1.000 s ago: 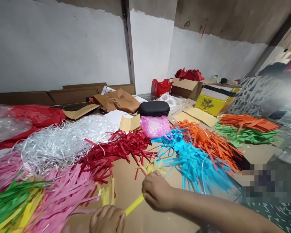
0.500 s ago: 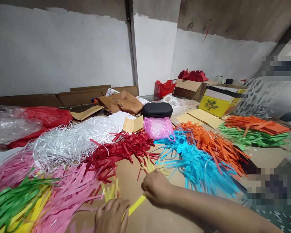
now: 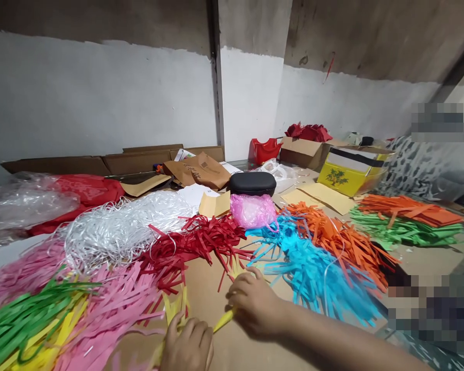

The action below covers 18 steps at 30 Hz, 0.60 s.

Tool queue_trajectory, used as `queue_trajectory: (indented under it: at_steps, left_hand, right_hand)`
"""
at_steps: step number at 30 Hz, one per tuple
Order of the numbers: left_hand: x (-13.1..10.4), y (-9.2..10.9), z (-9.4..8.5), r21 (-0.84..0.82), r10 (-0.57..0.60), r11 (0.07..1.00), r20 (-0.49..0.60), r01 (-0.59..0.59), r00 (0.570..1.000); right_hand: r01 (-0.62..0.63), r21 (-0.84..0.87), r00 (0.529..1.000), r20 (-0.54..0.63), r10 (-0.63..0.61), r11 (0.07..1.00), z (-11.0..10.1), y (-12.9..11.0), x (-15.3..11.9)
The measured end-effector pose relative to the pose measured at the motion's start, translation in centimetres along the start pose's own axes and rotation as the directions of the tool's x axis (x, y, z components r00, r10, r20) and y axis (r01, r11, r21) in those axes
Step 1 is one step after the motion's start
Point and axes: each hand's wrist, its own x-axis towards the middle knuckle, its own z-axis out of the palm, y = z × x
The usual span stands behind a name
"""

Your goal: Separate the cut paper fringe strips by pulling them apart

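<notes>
Where brown cardboard covers the desk (image 3: 204, 288), a narrow yellow paper strip (image 3: 223, 320) stretched low between both hands. Right hand (image 3: 253, 304) pinched shut on its far end, left hand (image 3: 187, 348) closed around its near end at the bottom edge. Red paper strips (image 3: 193, 242) just behind, blue paper strips (image 3: 313, 268) to the right, pink paper strips (image 3: 112, 309) to the left.

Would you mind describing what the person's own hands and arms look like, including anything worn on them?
Both are bare. The right hand has no glove, ring or watch in view, and its forearm runs uncovered to the picture's lower right edge, with no sleeve showing. The left hand is also ungloved; only its fingers and knuckles show at the bottom edge, so its wrist and arm are out of view.
</notes>
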Motion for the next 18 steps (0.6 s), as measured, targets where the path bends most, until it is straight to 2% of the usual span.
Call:
queue_trajectory:
  at_steps: [2, 5, 8, 11, 14, 18]
  left_hand:
    - [0.0, 0.2, 0.0, 0.018, 0.012, 1.0, -0.001, -0.011, 1.0]
    - [-0.1, 0.3, -0.3, 0.042, 0.034, 0.998, 0.041, -0.036, 0.999]
    - [-0.4, 0.1, -0.6, 0.07, 0.039, 0.997, 0.056, -0.043, 0.998]
    - [-0.6, 0.3, -0.4, 0.084, 0.041, 0.995, 0.058, -0.046, 0.997]
    - [-0.9, 0.5, -0.1, 0.066, 0.067, 0.995, 0.057, -0.071, 0.996]
    - [-2.0, -0.4, -0.6, -0.015, 0.083, 0.996, 0.058, -0.082, 0.995]
  right_hand:
    - [0.036, -0.081, 0.998, -0.041, -0.039, 0.996, 0.9, -0.6, 0.0]
    - [0.121, -0.253, 0.991, -0.02, -0.13, 0.96, 2.0, -0.7, -0.3]
    - [0.079, -0.36, 0.993, -0.05, -0.103, 0.93, 1.9, -0.5, -0.6]
    - [0.058, -0.349, 0.996, -0.048, -0.079, 0.935, 1.6, -1.3, -0.6]
    - [0.186, -0.339, 0.982, 0.044, -0.182, 0.922, 2.5, -2.2, -0.3]
    - [0.188, -0.317, 0.982, 0.032, -0.188, 0.93, 3.6, -1.2, -0.9]
